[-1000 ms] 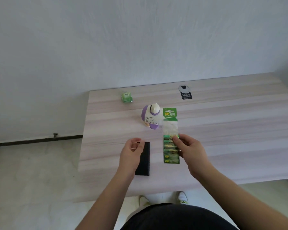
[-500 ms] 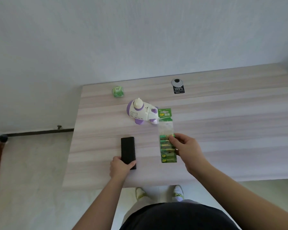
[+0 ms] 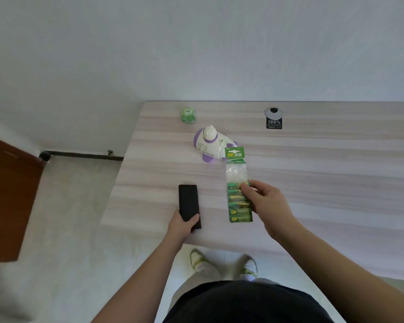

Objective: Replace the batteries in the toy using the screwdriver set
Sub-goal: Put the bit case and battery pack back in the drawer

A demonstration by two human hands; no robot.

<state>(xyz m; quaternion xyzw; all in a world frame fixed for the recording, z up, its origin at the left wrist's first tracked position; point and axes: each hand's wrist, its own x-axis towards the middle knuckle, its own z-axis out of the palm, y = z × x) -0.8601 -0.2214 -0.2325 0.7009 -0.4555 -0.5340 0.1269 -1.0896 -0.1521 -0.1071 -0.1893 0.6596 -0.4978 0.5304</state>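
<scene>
Two hands at work: my left hand point(image 3: 182, 224) grips the black case point(image 3: 189, 205) on the counter point(image 3: 313, 183); my right hand point(image 3: 267, 201) fingers point(image 3: 247, 190) pinch the battery strip point(image 3: 238, 194), toy point(image 3: 211, 145) beyond.

Toy point(image 3: 211, 145) white-purple; battery pack point(image 3: 238, 185) green; case point(image 3: 189, 205) black.

One table point(image 3: 313, 183) carries one toy point(image 3: 210, 145), one black case point(image 3: 188, 203), one battery strip point(image 3: 238, 194), one small green object point(image 3: 187, 114) and one round grommet point(image 3: 273, 112) with one black label point(image 3: 273, 124). The strip shows about five green batteries — the fingers cover part of the row. Two hands are in view — left point(image 3: 181, 226), right point(image 3: 266, 203) — and two shoes point(image 3: 197, 259).
</scene>
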